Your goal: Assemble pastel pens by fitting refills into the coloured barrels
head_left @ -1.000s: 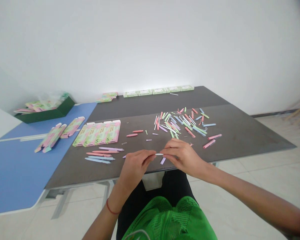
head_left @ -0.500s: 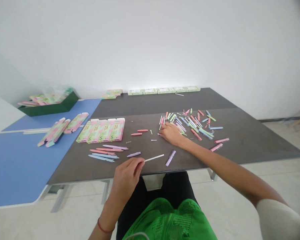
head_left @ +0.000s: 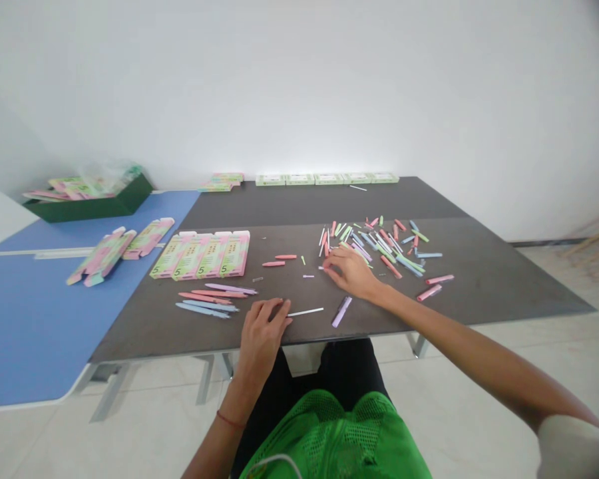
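My left hand rests on the near edge of the dark table, fingers bent down and pinched on the left end of a thin white refill that lies along the tabletop. My right hand reaches forward to the near left edge of a heap of loose pastel pen parts. Its fingers are curled around a small piece that I cannot make out. Between the hands, just right of the refill, lies a purple pen barrel.
Several assembled pastel pens lie left of my left hand. Behind them is a row of flat pink-green cartons, and more cartons on the blue table. A green tray stands far left. Small boxes line the back edge.
Both hands held the refill together; my right hand let go and reached out to the heap. My left hand lowered the refill onto the table, covering a purple piece there.
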Tool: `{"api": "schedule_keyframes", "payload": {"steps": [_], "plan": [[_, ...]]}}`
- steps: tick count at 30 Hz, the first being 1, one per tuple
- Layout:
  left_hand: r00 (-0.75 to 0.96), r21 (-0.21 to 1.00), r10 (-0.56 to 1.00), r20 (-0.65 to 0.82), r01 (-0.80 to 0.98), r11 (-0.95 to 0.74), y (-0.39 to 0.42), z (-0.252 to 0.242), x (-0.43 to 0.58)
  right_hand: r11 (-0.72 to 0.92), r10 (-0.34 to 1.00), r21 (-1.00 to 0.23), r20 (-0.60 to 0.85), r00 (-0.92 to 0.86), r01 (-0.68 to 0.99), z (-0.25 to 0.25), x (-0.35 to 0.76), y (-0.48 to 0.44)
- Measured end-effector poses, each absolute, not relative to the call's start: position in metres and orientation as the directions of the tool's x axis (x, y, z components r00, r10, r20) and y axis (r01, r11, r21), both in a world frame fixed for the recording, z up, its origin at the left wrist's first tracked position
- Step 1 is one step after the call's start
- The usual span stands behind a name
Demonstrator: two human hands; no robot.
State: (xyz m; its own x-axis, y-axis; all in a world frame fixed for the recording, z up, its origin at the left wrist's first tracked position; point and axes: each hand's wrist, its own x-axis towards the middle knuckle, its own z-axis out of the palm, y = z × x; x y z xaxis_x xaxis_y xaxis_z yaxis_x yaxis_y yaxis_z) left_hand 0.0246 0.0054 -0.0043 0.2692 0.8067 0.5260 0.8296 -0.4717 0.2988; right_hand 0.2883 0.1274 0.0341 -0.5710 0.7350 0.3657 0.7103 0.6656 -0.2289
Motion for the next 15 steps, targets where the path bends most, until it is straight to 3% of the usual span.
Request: {"api": "schedule_keyframes", "payload": {"steps": [3, 8, 12, 15], "plan": [[0.259, 0.379, 0.787, 0.560, 0.764, -0.522, 0.011, 0.011, 0.035, 0.705, 0.709, -0.462, 0.476, -0.520, 0.538, 0.041, 0.286, 0.108], [0.336, 0.490, 0.772, 0.540, 0.620, -0.613, 0.027, 0.037, 0.057, 0.614, 0.729, -0.714, 0.349, -0.588, 0.337, 0.059, 0.279, 0.078], [0.381, 0.535, 0.756, 0.533, 0.541, -0.649, 0.031, 0.043, 0.062, 0.282, 0.813, -0.928, 0.097, -0.574, 0.243, 0.056, 0.277, 0.066], [0.406, 0.581, 0.757, 0.512, 0.486, -0.653, 0.026, 0.045, 0.061, 0.020, 0.820, -0.986, -0.077, -0.567, 0.164, 0.046, 0.277, 0.064]]}}
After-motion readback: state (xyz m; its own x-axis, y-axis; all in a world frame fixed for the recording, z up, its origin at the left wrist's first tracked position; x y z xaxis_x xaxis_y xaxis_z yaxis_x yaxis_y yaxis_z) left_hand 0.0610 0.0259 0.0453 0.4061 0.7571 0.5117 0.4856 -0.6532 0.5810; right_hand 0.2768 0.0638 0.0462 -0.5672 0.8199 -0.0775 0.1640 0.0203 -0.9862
